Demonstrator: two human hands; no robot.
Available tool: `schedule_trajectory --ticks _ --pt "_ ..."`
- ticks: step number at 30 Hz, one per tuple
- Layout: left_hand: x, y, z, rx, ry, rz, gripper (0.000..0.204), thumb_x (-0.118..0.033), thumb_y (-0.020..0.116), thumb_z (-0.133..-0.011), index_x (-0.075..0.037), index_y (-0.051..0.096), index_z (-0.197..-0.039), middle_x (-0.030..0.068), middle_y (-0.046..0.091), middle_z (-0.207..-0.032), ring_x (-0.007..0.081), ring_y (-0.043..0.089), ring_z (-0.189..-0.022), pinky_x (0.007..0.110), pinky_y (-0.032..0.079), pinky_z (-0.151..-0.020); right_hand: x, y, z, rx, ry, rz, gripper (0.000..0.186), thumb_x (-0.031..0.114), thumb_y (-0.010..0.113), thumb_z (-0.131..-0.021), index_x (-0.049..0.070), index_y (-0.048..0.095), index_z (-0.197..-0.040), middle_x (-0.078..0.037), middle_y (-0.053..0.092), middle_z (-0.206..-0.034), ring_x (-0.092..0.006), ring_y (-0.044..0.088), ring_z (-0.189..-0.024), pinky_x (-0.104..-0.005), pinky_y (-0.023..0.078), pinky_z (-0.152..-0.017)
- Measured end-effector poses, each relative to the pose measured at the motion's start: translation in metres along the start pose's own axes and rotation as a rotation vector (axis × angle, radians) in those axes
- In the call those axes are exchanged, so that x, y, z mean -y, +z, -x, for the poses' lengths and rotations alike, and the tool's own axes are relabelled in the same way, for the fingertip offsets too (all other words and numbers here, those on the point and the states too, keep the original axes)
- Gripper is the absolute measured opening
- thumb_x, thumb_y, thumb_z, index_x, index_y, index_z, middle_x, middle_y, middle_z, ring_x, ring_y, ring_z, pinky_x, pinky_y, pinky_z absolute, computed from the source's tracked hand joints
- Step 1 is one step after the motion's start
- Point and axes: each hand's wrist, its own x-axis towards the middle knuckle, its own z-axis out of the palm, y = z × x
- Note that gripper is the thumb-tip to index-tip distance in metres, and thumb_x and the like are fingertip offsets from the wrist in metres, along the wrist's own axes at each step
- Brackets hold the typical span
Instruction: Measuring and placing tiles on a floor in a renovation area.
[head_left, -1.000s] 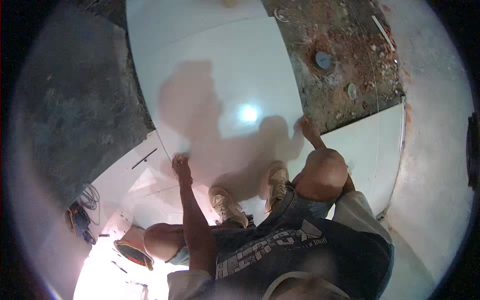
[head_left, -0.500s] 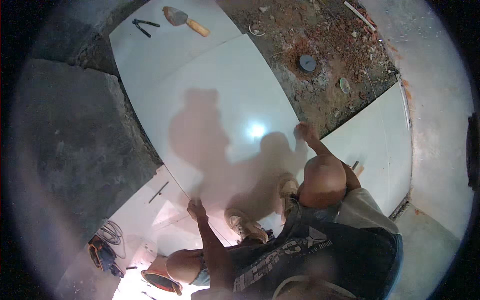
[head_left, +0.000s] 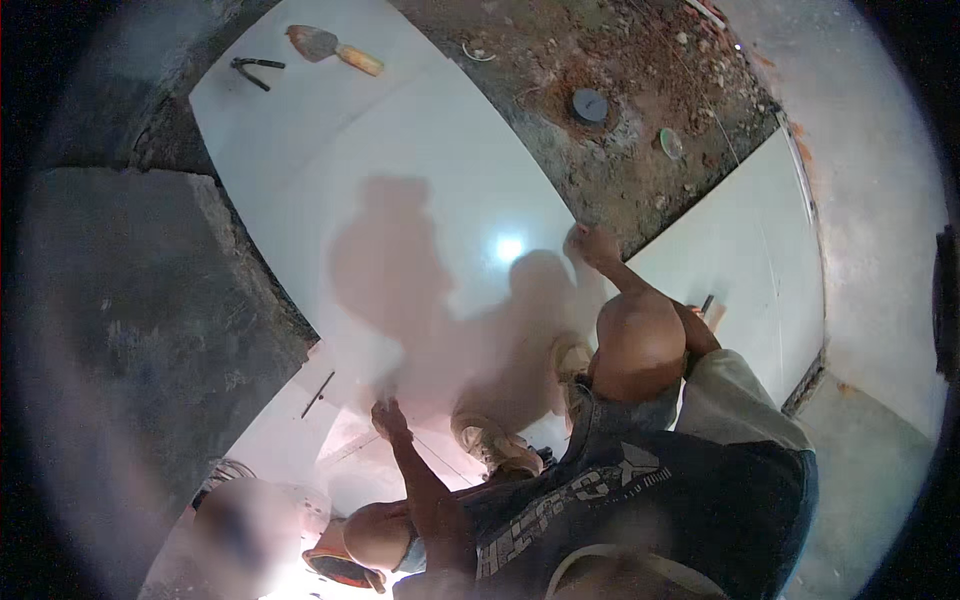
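A large pale tile point(head_left: 440, 150) lies in front of me, with my shadow and a bright light spot on it. My left hand point(head_left: 392, 420) is closed at its near left edge, with the fingertips hard to make out. At the right edge, beside the bare soil, my right hand point(head_left: 594, 246) curls over the tile's rim. Both my shoes point(head_left: 490, 440) are between my hands, and my knees are bent. On the tiled surface at the far end rest a trowel point(head_left: 335, 50) with a wooden handle and dark pliers-like tool point(head_left: 257, 72).
Reddish soil point(head_left: 640, 60) with a round grey cap point(head_left: 589, 106) lies at the far right. Another pale tile point(head_left: 740, 250) is on the right, with a dark-tipped tool point(head_left: 707, 304). Grey concrete point(head_left: 130, 300) spans the left. A thin dark rod point(head_left: 318, 394) lies near my left hand.
The view has shifted slightly. The large tile's far edge now sits closer in line with the tile beyond it. Both hands stay at its edges. A blurred shape now covers the lower left.
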Motion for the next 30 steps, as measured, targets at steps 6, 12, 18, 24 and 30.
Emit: schedule_trajectory --ticks 6,12,18,24,30 --pt "0.0 -0.001 -0.005 0.107 -0.109 0.006 0.052 -0.031 0.07 -0.078 -0.001 0.056 -0.118 0.0189 0.059 -0.115 0.0343 0.055 -0.107 0.044 0.044 -0.091 0.006 -0.002 0.009 -0.304 -0.101 -0.276 0.029 0.029 0.058 -0.087 0.006 0.058 -0.104 -0.016 0.063 -0.09 -0.0299 0.063 -0.079 -0.0433 0.051 -0.072" --pt "0.0 0.007 0.004 0.043 -0.144 0.203 0.055 -0.031 0.07 -0.079 -0.003 0.053 -0.123 0.0182 0.053 -0.119 0.0322 0.052 -0.108 0.039 0.044 -0.091 -0.027 0.056 -0.032 0.18 -0.198 -2.085 0.012 0.016 0.058 -0.087 0.007 0.057 -0.095 -0.009 0.06 -0.082 -0.0227 0.059 -0.072 -0.0382 0.05 -0.068" --pt "-0.021 -0.006 0.02 -0.007 -0.192 -0.001 0.048 -0.026 0.066 -0.077 -0.011 0.054 -0.121 0.0132 0.052 -0.118 0.0293 0.053 -0.109 0.043 0.046 -0.09 -0.066 0.1 -0.098 -0.172 -0.651 -1.346 0.022 0.025 0.057 -0.09 0.005 0.06 -0.081 -0.003 0.06 -0.072 -0.0172 0.057 -0.063 -0.0329 0.05 -0.063" --pt "-0.035 -0.022 0.017 0.019 -0.184 -0.077 0.049 -0.027 0.064 -0.078 -0.013 0.051 -0.123 0.0116 0.052 -0.12 0.0307 0.053 -0.111 0.045 0.046 -0.089 -0.088 0.123 -0.122 0.005 -0.624 -1.795 0.015 0.019 0.061 -0.087 0.005 0.059 -0.089 -0.004 0.062 -0.085 -0.017 0.058 -0.078 -0.0322 0.049 -0.069" --pt "-0.032 -0.029 0.02 0.048 -0.195 -0.016 0.049 -0.029 0.065 -0.078 -0.012 0.053 -0.123 0.0109 0.055 -0.117 0.0282 0.052 -0.112 0.043 0.045 -0.091 -0.079 0.092 -0.099 -0.349 -0.725 -0.626 0.015 0.011 0.06 -0.085 0.001 0.058 -0.096 -0.007 0.062 -0.089 -0.0185 0.058 -0.082 -0.0321 0.049 -0.07"
